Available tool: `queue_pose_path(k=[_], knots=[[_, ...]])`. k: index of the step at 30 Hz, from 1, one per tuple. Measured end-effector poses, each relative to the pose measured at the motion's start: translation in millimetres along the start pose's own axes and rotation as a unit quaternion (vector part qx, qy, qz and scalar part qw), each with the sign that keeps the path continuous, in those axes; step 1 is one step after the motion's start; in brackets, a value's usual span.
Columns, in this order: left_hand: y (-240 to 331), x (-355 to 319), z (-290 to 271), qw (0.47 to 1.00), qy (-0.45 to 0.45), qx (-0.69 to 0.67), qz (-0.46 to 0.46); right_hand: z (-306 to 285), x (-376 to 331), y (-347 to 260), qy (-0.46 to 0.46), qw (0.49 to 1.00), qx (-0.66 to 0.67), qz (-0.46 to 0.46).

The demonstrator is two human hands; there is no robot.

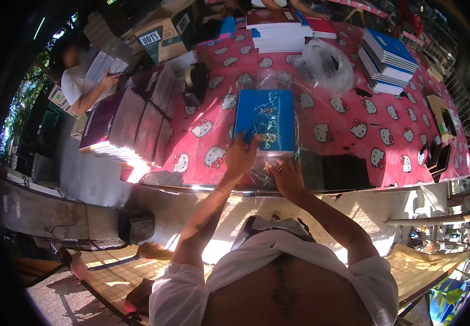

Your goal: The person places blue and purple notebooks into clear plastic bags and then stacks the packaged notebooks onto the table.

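Left hand: laid on near left part of blue book; thumb set apart from the other fingers, pressing from above.
Right hand: at near edge of worktop, just near of the book; fingers bent, over clear wrap; cannot tell if pinching it.
Blue book: flat at middle of worktop, between the far stacks and both hands; touched by left hand.
Clear wrap: glossy, creased, over the book and past its right and near sides.
Worktop: covered in pink cloth with white cat faces; dark patch at near right.
Purple spiral notebooks: piled in tall stacks at left, beside each other.
Tape dispenser: just right of purple stacks, dark, with roll.
Clear plastic bundle: loosely coiled, far right of blue book.
Blue-covered stack: at far right, slightly uneven.
Maroon-topped stack: at far side, with red book just to the right.
Cardboard box: at far left, behind tape dispenser.
Co-worker: at far left, in white shirt, holding a stack of books.
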State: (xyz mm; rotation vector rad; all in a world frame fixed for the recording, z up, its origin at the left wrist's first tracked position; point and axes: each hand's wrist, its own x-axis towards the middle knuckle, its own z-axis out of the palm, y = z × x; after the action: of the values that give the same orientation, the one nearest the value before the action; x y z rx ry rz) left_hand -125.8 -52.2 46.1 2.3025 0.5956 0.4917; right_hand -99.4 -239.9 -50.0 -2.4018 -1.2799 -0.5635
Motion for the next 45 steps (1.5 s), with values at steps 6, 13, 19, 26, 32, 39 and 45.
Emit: queue_pose_path(k=[6,13,19,26,32,39,45], knots=[[-63,0,4,0.999,-0.023,0.017,0.043,-1,-12,4,0.008,0.990,0.137,0.017],[-93,-17,-10,0.931,0.083,-0.328,-0.136,-1,13,21,0.086,0.660,0.563,0.490],[-100,-16,0,0.859,0.025,-0.472,-0.197,5,14,28,0.126,0.656,0.621,0.410],[-77,-26,-3,0.952,0.108,0.087,0.273,-24,16,21,0.086,0.988,0.022,0.123],[-92,-31,6,0.874,-0.047,0.243,0.417,-9,25,9,-0.039,0.997,-0.003,-0.072],[-80,-41,10,0.908,-0.069,0.195,0.364,-8,17,4,-0.075,0.990,0.106,0.046],[-52,-13,7,0.891,-0.011,0.076,0.448,-14,16,-9,-0.042,0.989,0.090,0.108]])
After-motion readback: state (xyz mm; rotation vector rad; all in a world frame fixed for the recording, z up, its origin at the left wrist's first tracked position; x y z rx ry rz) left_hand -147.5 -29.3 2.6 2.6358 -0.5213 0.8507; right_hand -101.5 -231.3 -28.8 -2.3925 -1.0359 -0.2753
